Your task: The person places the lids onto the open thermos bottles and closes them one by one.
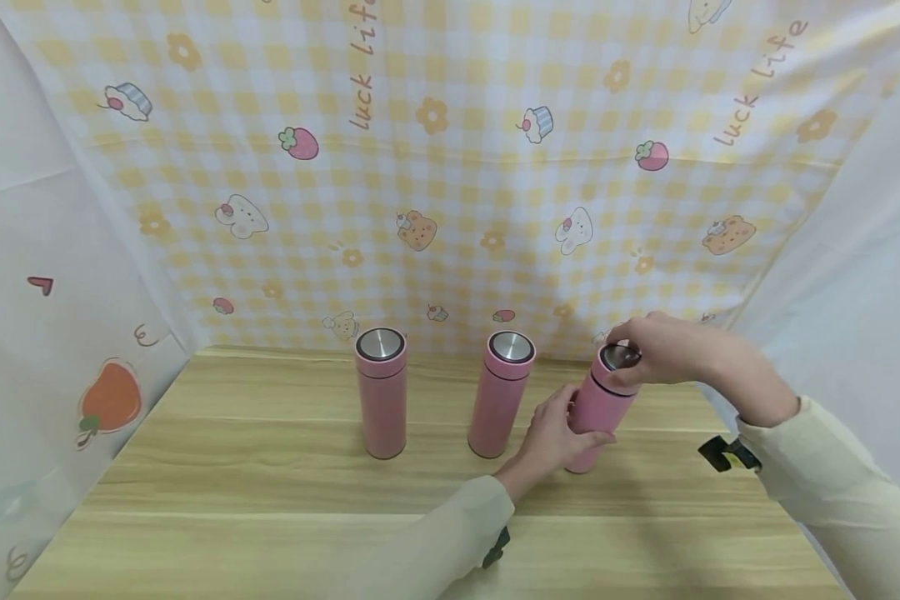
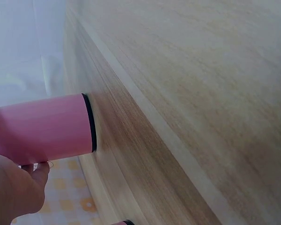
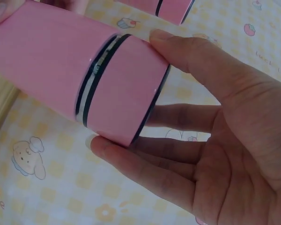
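On the right side of the table stands a pink thermos flask (image 1: 603, 410), with both hands on it. My left hand (image 1: 546, 435) grips its body from the left, thumb across the front. From above, my right hand (image 1: 663, 348) holds the lid (image 3: 124, 89) around its rim, thumb on one side and fingers on the other. In the right wrist view a narrow silvery band (image 3: 99, 63) shows between lid and body. The flask's dark base ring (image 2: 90, 123) is at the tabletop in the left wrist view.
Two similar pink flasks with silver-topped lids stand upright to the left, one in the middle (image 1: 497, 408) and one farther left (image 1: 384, 412). Behind the wooden table (image 1: 270, 500) hangs a yellow checked cloth (image 1: 495, 192). White cloth (image 1: 60, 208) closes off both sides.
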`<state>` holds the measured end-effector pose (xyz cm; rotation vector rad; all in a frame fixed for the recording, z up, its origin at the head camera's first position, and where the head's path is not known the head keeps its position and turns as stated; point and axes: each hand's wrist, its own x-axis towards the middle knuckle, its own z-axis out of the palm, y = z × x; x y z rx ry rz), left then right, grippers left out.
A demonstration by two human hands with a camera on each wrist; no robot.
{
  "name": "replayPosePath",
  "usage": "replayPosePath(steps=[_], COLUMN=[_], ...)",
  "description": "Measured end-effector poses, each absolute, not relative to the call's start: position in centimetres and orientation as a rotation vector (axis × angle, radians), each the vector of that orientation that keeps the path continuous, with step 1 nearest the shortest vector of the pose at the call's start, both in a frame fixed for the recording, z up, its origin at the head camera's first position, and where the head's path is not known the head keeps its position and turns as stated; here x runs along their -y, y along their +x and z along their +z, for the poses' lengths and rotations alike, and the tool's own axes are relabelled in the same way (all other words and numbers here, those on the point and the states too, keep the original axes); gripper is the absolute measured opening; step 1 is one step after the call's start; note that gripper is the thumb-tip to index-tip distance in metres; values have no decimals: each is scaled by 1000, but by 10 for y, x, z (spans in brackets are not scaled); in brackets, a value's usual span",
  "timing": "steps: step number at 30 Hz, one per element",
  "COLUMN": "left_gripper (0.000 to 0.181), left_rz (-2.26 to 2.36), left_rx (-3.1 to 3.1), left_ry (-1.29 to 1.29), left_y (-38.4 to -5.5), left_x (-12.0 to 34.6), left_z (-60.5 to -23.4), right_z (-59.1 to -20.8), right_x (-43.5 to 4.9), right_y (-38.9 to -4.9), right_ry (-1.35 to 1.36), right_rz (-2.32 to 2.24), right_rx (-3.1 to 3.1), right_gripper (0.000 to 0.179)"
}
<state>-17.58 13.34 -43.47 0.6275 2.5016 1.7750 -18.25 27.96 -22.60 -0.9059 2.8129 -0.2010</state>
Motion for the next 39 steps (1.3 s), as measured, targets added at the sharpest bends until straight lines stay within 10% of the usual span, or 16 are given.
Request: replayPosePath(steps=[17, 39], left_gripper=[64, 65], left_rz=[1784, 1799], left_rx=[-2505, -2487], left_ry=[640, 653], left_y=[-176, -175], left_x=[-133, -133], left_z=[-434, -435], right_z=[-229, -226], right_x=[-291, -294], right_y=[-175, -170], right_ry=[-908, -1040], right_rz=[-223, -309], right_rx=[-2884, -2766], right_gripper=[82, 53])
